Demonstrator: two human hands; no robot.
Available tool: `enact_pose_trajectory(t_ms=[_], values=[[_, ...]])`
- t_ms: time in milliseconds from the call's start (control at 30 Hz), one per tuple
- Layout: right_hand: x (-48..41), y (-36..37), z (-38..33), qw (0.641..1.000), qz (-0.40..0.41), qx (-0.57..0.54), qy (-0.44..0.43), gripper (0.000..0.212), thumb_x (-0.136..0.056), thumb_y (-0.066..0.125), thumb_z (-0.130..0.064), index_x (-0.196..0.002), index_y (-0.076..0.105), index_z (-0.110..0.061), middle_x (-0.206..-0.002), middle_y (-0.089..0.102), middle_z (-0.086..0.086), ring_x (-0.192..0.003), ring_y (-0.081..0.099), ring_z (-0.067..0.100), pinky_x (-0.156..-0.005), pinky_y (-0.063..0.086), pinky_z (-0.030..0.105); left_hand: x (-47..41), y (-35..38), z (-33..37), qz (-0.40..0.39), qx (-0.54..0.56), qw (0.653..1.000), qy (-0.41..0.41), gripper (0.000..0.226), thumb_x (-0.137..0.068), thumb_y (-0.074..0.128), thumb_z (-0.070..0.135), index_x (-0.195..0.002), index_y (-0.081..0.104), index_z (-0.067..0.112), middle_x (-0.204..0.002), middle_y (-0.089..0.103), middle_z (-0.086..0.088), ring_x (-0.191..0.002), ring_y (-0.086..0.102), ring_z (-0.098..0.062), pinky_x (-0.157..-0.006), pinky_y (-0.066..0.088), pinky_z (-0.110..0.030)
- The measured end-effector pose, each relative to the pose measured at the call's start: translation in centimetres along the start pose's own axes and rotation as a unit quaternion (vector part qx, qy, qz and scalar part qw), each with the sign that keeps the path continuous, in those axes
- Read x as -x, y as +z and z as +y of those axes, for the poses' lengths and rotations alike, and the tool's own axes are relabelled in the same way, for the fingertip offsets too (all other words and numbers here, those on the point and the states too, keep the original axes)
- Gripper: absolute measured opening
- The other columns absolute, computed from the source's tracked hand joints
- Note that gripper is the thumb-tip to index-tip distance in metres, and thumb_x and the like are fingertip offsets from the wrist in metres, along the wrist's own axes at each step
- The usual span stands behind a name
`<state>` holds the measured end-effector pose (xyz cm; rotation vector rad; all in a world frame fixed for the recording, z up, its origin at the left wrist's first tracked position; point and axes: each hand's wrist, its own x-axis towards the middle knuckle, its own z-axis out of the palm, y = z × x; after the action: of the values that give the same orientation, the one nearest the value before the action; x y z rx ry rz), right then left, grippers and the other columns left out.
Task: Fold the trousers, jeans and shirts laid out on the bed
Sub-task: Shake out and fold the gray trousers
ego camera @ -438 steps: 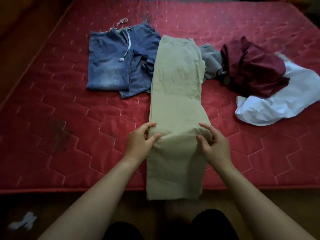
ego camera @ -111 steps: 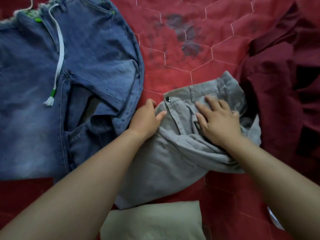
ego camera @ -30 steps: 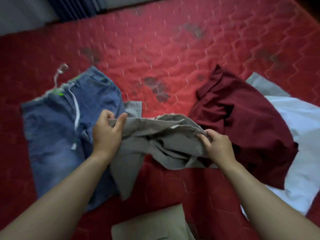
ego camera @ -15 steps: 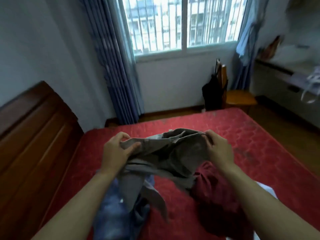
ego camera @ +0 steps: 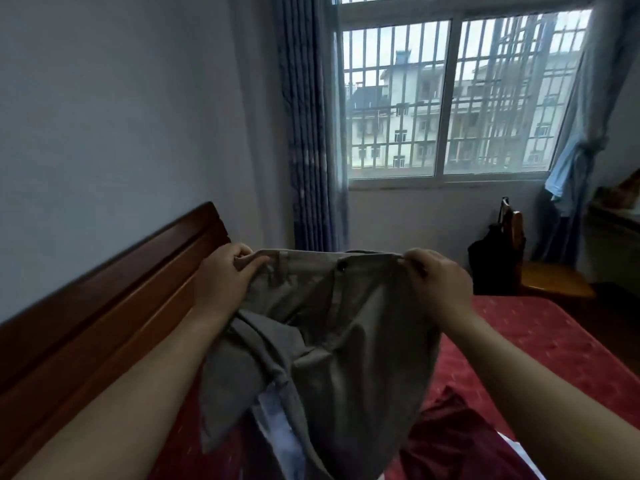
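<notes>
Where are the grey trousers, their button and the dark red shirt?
grey trousers (ego camera: pixel 329 341), head view, front cloth below the waistband
button (ego camera: pixel 342 266), head view, its dark middle
dark red shirt (ego camera: pixel 450 434), head view, crumpled middle

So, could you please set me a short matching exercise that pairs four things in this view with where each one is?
Things:
1. grey trousers
2. maroon shirt
3. wooden headboard
4. black bag

Places:
A. against the wooden chair
B. held up at the waistband by the left hand and right hand
C. lying on the red mattress
D. along the wall on the left

Pairs: 1-B, 2-C, 3-D, 4-A
</notes>
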<state>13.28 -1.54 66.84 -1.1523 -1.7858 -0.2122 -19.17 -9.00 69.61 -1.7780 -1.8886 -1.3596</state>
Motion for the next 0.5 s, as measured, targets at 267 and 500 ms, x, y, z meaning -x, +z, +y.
enact_pose_trajectory(t_ms=[267,500], values=[[1.7,6.6,-3.7,0.99,-0.066,-0.117,0.043,0.011,-0.083,0.064,-0.037,-0.086,0.067,-0.028,-0.08,0.07,-0.007,-0.072,0.062,0.011,-0.056,0.039,0.024,7.0,-3.0,-5.3,0.046,0.021,0.994,-0.095,0.018,-0.076,0.07,0.041,-0.072,0.055,0.031,-0.066,0.057,0.017,-0.065,0.055,0.004,-0.054,0.034,-0.007],[7.0,11.1,-2.9,0.971,-0.196,-0.125,0.05,0.004,-0.085,0.063,-0.031,-0.085,0.067,-0.028,-0.08,0.068,-0.006,-0.069,0.06,0.012,-0.058,0.043,0.025,11.4,-1.9,-8.0,-0.058,-0.078,0.986,-0.132,0.023,-0.078,0.071,0.037,-0.073,0.051,0.026,-0.062,0.052,0.014,-0.058,0.053,-0.006,-0.049,0.031,-0.019]])
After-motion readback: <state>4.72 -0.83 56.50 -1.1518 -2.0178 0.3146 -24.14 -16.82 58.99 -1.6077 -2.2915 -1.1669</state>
